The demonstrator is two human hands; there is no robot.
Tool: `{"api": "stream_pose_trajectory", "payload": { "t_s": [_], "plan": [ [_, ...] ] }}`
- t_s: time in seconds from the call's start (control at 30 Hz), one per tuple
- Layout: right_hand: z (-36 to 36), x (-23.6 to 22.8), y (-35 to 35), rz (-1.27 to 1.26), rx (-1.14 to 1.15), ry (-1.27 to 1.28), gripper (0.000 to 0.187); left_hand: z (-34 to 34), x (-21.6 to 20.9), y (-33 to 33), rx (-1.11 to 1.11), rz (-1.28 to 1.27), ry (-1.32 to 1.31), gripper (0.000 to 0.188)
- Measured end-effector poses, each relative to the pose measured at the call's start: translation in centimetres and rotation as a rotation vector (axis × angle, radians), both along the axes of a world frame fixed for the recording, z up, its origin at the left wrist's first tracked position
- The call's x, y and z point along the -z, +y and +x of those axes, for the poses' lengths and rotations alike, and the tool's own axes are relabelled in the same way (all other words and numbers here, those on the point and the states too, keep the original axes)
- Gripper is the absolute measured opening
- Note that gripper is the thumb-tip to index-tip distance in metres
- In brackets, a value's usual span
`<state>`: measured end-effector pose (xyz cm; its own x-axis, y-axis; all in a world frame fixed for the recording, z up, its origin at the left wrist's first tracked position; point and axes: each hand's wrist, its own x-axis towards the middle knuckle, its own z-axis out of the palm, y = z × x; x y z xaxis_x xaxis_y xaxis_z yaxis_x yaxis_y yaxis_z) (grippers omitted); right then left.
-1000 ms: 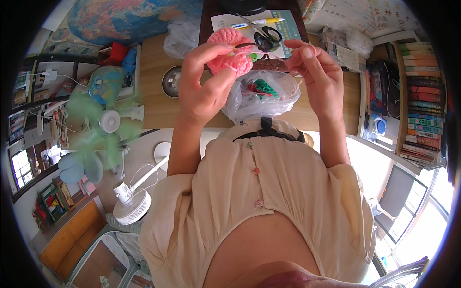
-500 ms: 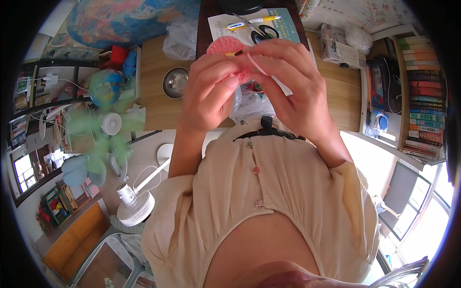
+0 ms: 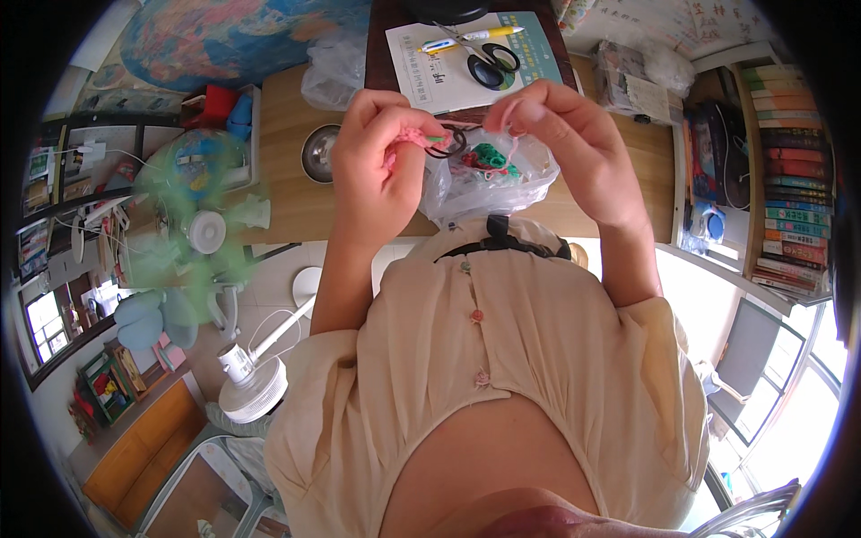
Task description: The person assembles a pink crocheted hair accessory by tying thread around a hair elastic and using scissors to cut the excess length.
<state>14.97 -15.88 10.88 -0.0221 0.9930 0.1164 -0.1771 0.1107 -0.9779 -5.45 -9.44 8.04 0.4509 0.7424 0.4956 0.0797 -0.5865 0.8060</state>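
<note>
Pink crochet is sitting clamped in the left hand, seemingly for steadiness, the right hand pinching yarn.

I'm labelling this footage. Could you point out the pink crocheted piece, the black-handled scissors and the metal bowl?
Pink crocheted piece [image 3: 412, 137], head view: on its exposed pink part.
Black-handled scissors [image 3: 492, 65], head view: where the handle loops meet.
Metal bowl [image 3: 319, 154], head view: on its bare inside.

The left hand pinches pink crochet, the right hand pink yarn.
</note>
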Motion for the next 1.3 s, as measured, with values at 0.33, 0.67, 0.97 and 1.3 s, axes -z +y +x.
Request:
{"api": "stream_pose_trajectory", "payload": {
  "t_s": [0.33, 0.67, 0.97, 1.3],
  "plan": [
    [2.8, 0.4, -0.6, -0.096, 0.05, 0.565, 0.024, -0.4, -0.4, 0.1, 0.155, -0.591, -0.238, 0.019],
    [1.5, 1.5, -0.7, -0.066, 0.364, 0.057, 0.019, -0.1, -0.2, 0.4, 0.146, -0.772, -0.187, 0.013],
    [3.2, 2.2, -0.5, -0.165, 0.342, 0.147, 0.02, -1.9, 1.0, 1.1, 0.518, -1.01, -0.249, 0.025],
    [0.4, 3.4, -0.9, -0.402, -0.052, -0.121, 0.022, -2.1, 2.4, 2.4, 0.585, -1.072, -0.674, 0.02]
  ]
}}
